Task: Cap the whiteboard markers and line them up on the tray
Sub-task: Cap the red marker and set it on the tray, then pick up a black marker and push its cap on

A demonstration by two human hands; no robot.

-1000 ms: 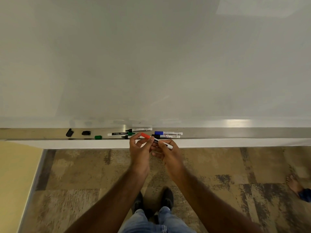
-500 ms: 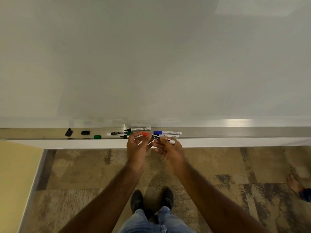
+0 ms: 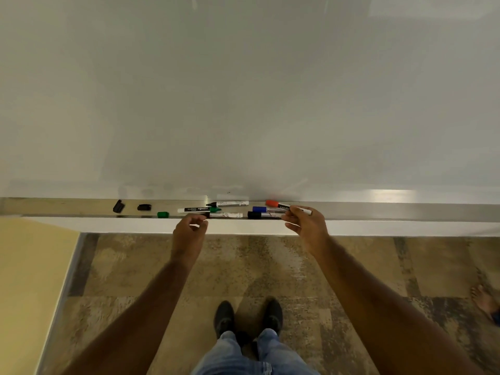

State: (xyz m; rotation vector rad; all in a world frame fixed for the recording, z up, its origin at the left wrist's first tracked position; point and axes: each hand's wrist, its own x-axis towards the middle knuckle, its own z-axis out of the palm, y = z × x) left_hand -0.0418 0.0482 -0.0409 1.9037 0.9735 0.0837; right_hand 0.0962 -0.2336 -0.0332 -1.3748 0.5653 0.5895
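Note:
A metal tray (image 3: 378,211) runs along the bottom of the whiteboard. My right hand (image 3: 307,226) holds the red-capped marker (image 3: 278,205) by its white body, over the tray's back. In front of it lie a blue-capped marker (image 3: 266,209) and a black-capped marker (image 3: 261,215). To the left lie an uncapped black marker (image 3: 227,203), an uncapped green marker (image 3: 198,209) and another marker (image 3: 226,215). Two black caps (image 3: 118,206) (image 3: 144,207) and a green cap (image 3: 163,214) lie loose further left. My left hand (image 3: 189,231) hovers by the tray's front edge, fingers curled, holding nothing.
The whiteboard (image 3: 243,90) fills the upper view. Below the tray is patterned carpet (image 3: 243,266), with my shoes (image 3: 249,315) on it. A yellow wall (image 3: 32,280) stands at the left. Another person's bare foot (image 3: 484,301) shows at the right edge.
My hands have parted. The right hand carried the red-capped marker right and back over the tray; the left hand let go of it and moved left.

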